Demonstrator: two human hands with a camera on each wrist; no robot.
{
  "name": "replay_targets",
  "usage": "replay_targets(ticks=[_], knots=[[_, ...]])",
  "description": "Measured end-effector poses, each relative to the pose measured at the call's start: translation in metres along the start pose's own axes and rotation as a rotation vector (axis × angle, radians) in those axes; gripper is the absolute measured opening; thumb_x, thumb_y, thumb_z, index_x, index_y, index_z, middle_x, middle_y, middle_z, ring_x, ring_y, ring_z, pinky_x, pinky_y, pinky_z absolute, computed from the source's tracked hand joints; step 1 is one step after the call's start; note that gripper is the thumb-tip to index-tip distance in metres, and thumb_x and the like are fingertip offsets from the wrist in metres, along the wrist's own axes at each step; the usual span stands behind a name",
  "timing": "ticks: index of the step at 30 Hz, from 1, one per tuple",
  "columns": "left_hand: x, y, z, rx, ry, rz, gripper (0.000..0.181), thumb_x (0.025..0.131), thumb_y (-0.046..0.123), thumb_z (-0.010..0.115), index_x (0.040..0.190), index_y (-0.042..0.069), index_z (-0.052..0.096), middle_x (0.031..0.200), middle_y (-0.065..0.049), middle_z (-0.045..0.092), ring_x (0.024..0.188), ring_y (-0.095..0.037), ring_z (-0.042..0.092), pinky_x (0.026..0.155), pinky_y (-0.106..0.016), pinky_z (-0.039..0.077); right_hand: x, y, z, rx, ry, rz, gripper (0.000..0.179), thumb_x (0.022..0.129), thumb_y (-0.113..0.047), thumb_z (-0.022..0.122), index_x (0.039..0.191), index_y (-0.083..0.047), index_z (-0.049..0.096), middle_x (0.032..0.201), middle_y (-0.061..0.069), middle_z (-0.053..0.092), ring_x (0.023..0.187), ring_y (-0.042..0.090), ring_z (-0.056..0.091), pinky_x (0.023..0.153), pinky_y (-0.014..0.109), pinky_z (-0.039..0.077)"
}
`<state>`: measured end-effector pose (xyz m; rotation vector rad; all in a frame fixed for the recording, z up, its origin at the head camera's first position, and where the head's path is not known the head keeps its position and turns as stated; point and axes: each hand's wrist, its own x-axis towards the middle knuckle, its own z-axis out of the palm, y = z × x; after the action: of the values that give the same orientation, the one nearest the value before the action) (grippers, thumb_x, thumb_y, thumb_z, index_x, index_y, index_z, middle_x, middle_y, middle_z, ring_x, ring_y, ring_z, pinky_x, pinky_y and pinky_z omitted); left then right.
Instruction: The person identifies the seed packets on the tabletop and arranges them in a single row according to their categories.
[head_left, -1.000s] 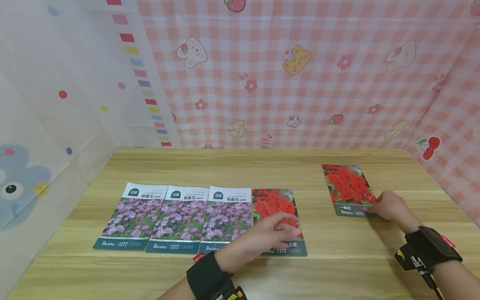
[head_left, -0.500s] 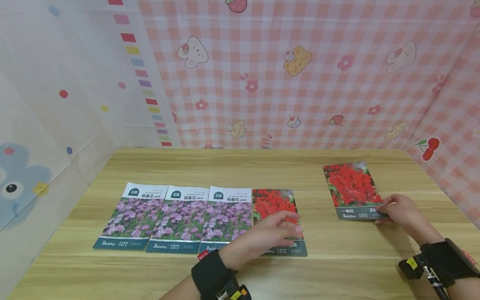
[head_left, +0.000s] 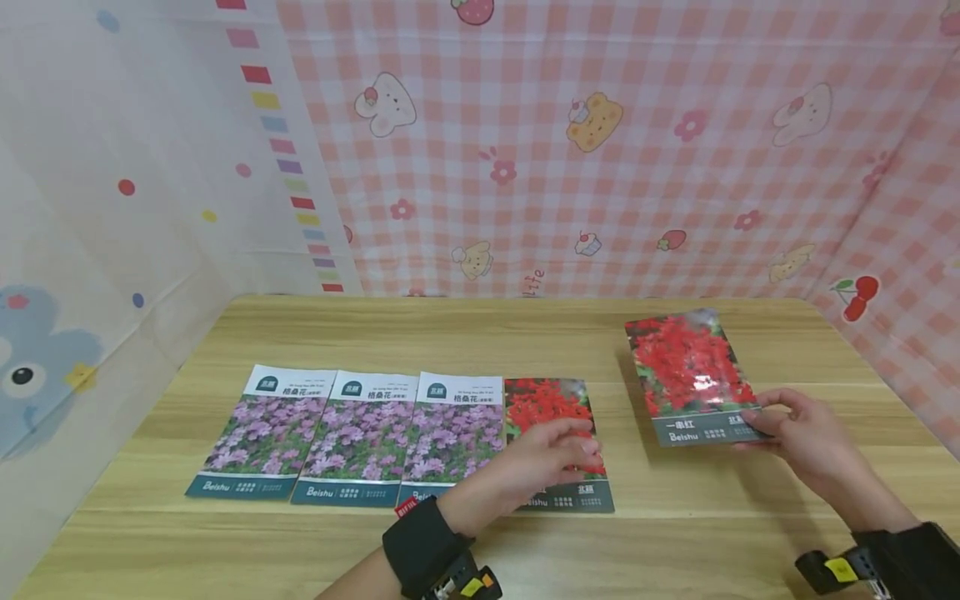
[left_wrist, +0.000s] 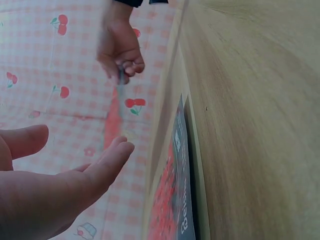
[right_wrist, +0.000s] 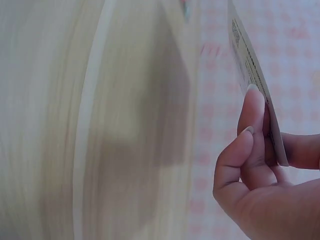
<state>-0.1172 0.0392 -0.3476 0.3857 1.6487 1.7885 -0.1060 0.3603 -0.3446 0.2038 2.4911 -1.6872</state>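
My right hand (head_left: 810, 442) pinches the lower right corner of a seed packet (head_left: 690, 367) with red flowers. This packet is lifted and tilted above the table; the right wrist view shows its pale printed back (right_wrist: 255, 70) and its shadow below. Over another red-flowered seed packet (head_left: 547, 404), lying flat, hovers my left hand (head_left: 517, 471), its fingers loosely bent with nothing between them. A gap between that hand and the packet shows in the left wrist view, and the hand hides part of the packet from the head view.
Three purple-flowered seed packets, the left one (head_left: 258, 437), the middle one (head_left: 356, 442) and the right one (head_left: 453, 437), lie in a row left of the flat red one. Patterned cloth (head_left: 540, 183) walls the wooden table (head_left: 450, 325) at the back and sides.
The right hand has raised its red-flowered packet off the table, tilted it and drawn it slightly left and nearer. The left hand has stayed nearly in place.
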Motion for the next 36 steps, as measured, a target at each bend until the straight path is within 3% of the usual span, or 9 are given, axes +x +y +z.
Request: replay_targets(ticks=[7, 12, 18, 23, 27, 36], knots=[[-0.001, 0.000, -0.002, 0.007, 0.033, 0.013, 0.047, 0.091, 0.009, 0.050, 0.134, -0.002, 0.035, 0.126, -0.021, 0.051, 0.106, -0.024, 0.055, 0.095, -0.041, 0.044, -0.021, -0.008, 0.022, 0.328, -0.176, -0.138, 0.006, 0.093, 0.000, 0.043, 0.097, 0.001, 0.047, 0.083, 0.006, 0.067, 0.074, 0.018, 0.063, 0.063, 0.026, 0.056], [-0.001, 0.000, -0.003, 0.001, 0.033, 0.033, 0.046, 0.092, 0.011, 0.049, 0.134, -0.001, 0.035, 0.122, -0.020, 0.054, 0.103, -0.023, 0.056, 0.094, -0.042, 0.045, -0.033, -0.007, 0.035, 0.403, -0.328, -0.216, 0.017, 0.093, 0.006, 0.039, 0.098, -0.006, 0.050, 0.088, 0.005, 0.069, 0.079, 0.018, 0.063, 0.069, 0.026, 0.055], [0.000, 0.000, 0.001, -0.027, 0.063, 0.048, 0.046, 0.091, 0.011, 0.050, 0.133, -0.002, 0.036, 0.115, -0.016, 0.059, 0.096, -0.022, 0.058, 0.087, -0.039, 0.050, -0.042, -0.009, 0.046, 0.323, -0.393, -0.221, 0.015, 0.093, 0.004, 0.039, 0.099, -0.007, 0.048, 0.084, 0.001, 0.069, 0.078, 0.017, 0.063, 0.073, 0.023, 0.053], [0.002, -0.001, 0.002, -0.051, 0.109, 0.046, 0.048, 0.089, 0.006, 0.053, 0.134, 0.001, 0.036, 0.100, -0.013, 0.060, 0.087, -0.019, 0.058, 0.079, -0.038, 0.054, -0.048, -0.012, 0.053, 0.134, -0.330, -0.155, 0.007, 0.093, -0.004, 0.044, 0.097, 0.000, 0.049, 0.083, 0.005, 0.070, 0.080, 0.020, 0.064, 0.071, 0.023, 0.052], [0.004, -0.004, 0.003, -0.021, 0.155, 0.050, 0.050, 0.086, 0.002, 0.055, 0.133, 0.005, 0.038, 0.093, -0.010, 0.060, 0.081, -0.016, 0.058, 0.071, -0.035, 0.057, -0.050, -0.014, 0.060, 0.024, -0.323, -0.132, 0.019, 0.093, -0.010, 0.047, 0.097, 0.009, 0.046, 0.085, 0.011, 0.070, 0.080, 0.026, 0.064, 0.072, 0.024, 0.051], [0.005, -0.008, 0.004, 0.079, 0.232, 0.080, 0.049, 0.084, -0.001, 0.057, 0.131, 0.007, 0.042, 0.094, -0.009, 0.064, 0.075, -0.014, 0.061, 0.062, -0.032, 0.057, -0.051, -0.010, 0.071, -0.128, -0.202, -0.173, 0.021, 0.091, -0.010, 0.050, 0.099, 0.009, 0.055, 0.079, 0.001, 0.060, 0.065, 0.010, 0.055, 0.057, 0.025, 0.052]])
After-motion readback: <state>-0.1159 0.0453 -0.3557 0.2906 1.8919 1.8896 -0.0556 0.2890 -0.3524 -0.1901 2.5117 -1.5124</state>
